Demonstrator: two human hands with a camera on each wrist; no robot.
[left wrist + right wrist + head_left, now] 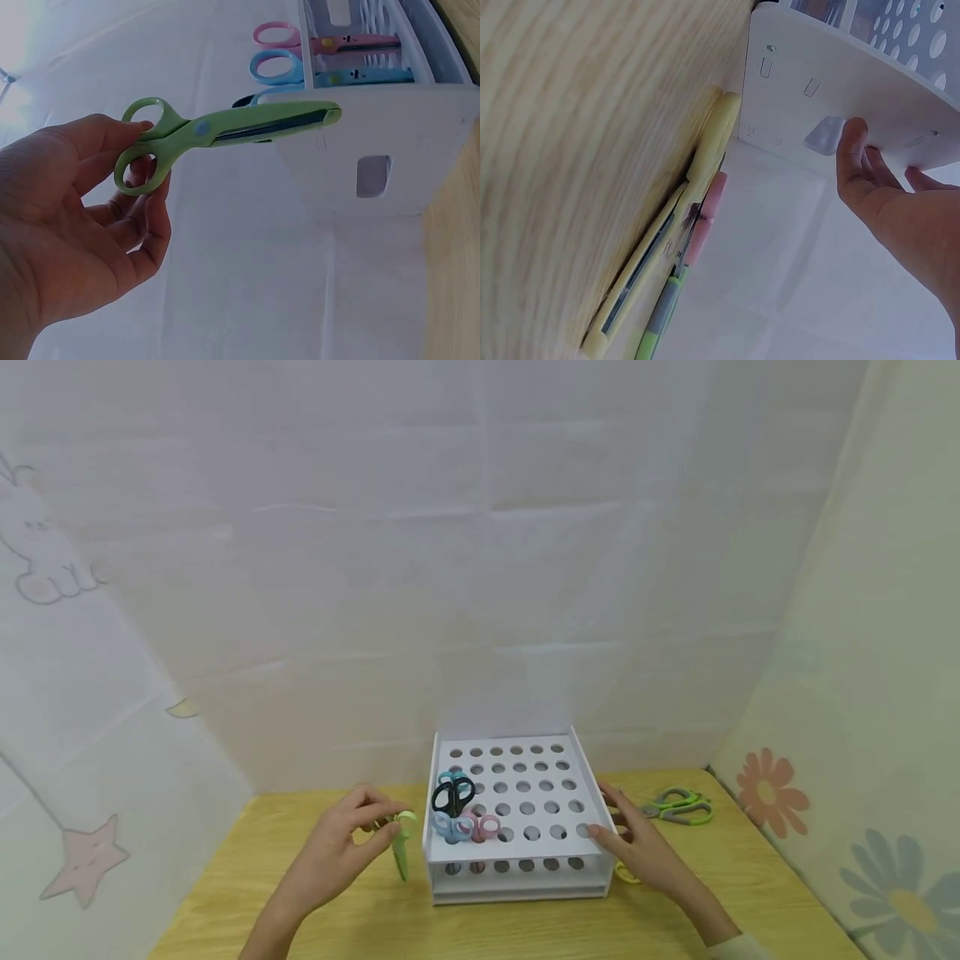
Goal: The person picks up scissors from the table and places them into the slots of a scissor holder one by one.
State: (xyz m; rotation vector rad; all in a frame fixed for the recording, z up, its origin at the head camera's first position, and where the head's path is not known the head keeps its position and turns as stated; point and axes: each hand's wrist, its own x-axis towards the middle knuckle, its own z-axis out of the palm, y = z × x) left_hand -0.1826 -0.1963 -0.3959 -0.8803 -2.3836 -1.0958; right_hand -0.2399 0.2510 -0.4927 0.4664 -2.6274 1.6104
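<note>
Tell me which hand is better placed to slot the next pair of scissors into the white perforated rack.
Left. The left hand already holds the green plastic scissors beside the white perforated rack. The right hand rests open against the rack's side, holding nothing.

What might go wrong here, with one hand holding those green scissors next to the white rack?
1. The left hand holds the green scissors only loosely by the handle loops, so they might slip.
2. The right hand rests straight fingers against the white rack; a poke from the scissors may shift it.
3. Yellow scissors lie beside the rack under that hand and could be knocked.
</note>
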